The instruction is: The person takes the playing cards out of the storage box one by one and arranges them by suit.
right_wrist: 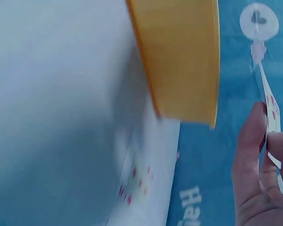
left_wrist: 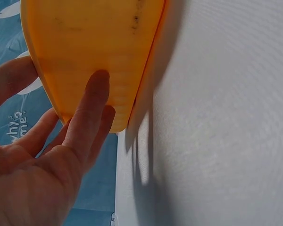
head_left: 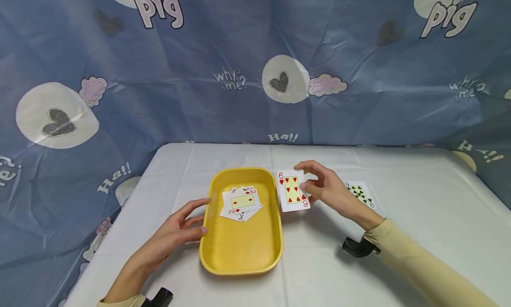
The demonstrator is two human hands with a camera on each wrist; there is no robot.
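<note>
A yellow tray [head_left: 239,253] stands on the white cloth between the hands. Inside it lies a small overlapping pile of playing cards, the two of diamonds [head_left: 242,202] on top. My left hand [head_left: 172,231] touches the tray's left side with extended fingers; the left wrist view shows fingertips against the outer wall [left_wrist: 75,47]. Just past the tray's right rim, my right hand [head_left: 329,189] pinches the six of hearts [head_left: 292,191] between thumb and fingers, above the cloth. In the right wrist view this card [right_wrist: 270,108] appears nearly edge-on.
A nine of clubs [head_left: 360,194] lies face up on the cloth, partly behind the right wrist. Another card with red pips [right_wrist: 139,181] lies blurred on the cloth in the right wrist view. A blue patterned curtain [head_left: 223,112] hangs behind the table.
</note>
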